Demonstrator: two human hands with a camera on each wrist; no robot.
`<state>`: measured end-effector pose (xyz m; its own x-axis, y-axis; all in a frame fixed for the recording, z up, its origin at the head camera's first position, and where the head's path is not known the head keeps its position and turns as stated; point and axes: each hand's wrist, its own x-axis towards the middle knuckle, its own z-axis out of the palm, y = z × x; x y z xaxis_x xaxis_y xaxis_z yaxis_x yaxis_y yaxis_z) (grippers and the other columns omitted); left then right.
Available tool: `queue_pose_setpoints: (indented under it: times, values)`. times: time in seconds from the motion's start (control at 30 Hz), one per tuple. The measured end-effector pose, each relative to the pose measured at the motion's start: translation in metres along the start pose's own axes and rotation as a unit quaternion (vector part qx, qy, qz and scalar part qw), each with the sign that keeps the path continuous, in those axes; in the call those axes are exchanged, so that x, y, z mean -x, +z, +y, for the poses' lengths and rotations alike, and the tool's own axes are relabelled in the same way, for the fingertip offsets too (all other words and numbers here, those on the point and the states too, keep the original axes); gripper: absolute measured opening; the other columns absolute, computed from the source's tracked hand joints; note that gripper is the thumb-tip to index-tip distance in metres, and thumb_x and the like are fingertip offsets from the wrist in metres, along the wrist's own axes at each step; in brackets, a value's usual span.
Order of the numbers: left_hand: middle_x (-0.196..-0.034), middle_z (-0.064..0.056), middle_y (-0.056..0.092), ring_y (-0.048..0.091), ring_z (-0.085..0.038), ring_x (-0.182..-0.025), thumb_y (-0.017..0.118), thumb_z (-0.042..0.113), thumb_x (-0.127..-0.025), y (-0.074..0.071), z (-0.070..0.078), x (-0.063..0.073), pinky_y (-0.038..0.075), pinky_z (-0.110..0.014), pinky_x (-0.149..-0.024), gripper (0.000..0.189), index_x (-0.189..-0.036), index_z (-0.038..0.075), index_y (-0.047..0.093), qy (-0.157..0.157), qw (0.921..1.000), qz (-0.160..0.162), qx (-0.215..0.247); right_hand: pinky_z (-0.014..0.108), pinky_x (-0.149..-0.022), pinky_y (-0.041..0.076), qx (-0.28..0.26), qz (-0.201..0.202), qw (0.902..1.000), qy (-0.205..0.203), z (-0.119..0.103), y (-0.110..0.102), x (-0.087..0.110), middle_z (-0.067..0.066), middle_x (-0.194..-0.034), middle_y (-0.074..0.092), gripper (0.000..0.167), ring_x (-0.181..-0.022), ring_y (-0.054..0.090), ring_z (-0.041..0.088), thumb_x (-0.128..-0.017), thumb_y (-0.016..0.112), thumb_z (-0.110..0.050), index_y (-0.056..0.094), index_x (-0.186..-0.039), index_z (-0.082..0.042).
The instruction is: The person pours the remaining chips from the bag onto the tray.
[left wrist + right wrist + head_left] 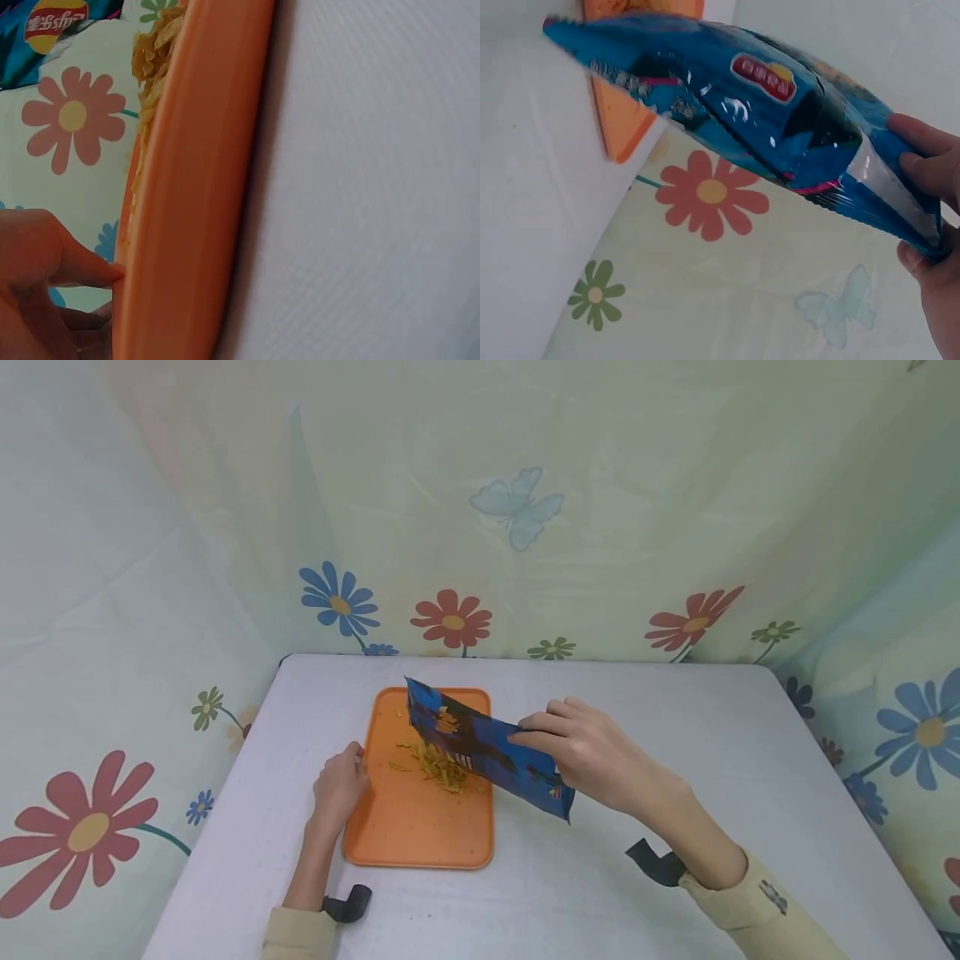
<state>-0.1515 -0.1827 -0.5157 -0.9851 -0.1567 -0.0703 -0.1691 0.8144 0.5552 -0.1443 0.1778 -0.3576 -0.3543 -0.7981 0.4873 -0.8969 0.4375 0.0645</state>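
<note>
An orange tray [416,835] lies on the white table, with a small heap of yellow, stick-like chips [442,770] on it. My left hand [341,783] grips the tray's left rim; in the left wrist view, a fingertip [112,274] touches the rim and the other fingers are partly hidden. A blue Lay's chip bag [487,739] slants over the tray, held by my right hand [588,747]. The right wrist view shows the bag [727,105] pinched at one end between thumb and fingers. The bag's mouth and contents are hidden in the head view.
The white table [675,718] runs past the tray on both sides. Behind it hangs a floral curtain [600,527], which also closes off the left and right. A black strap end [348,903] sticks out at the left wrist, another [656,862] at the right.
</note>
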Motion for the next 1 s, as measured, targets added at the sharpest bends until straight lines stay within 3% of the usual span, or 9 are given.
queue_pose_setpoints:
  times: [0.27,1.0]
  values:
    - [-0.082,-0.014,0.068,0.051,-0.016,-0.053,0.057,0.003,-0.099,0.0013,-0.0016,-0.0005,0.037,-0.027,-0.049,0.027,-0.124,-0.006,0.061,0.003,1.0000,0.000,0.004,0.030,-0.072,0.052,0.002,-0.014,0.9999,0.006,-0.0012,-0.0022,0.0002,0.004,-0.103,0.075,0.047,-0.086,0.060,0.019,-0.065,0.096,-0.005,0.079,-0.109,-0.010]
    - [-0.078,-0.013,0.066,0.051,-0.017,-0.054,0.057,0.002,-0.098,0.0003,0.0004,0.0009,0.038,-0.027,-0.049,0.027,-0.124,-0.006,0.060,0.005,1.0000,0.006,0.000,0.029,-0.069,0.050,0.003,-0.009,0.9999,0.007,-0.0023,-0.0038,-0.0013,0.004,-0.101,0.075,0.044,-0.084,0.060,0.019,-0.066,0.094,-0.001,0.078,-0.106,-0.010]
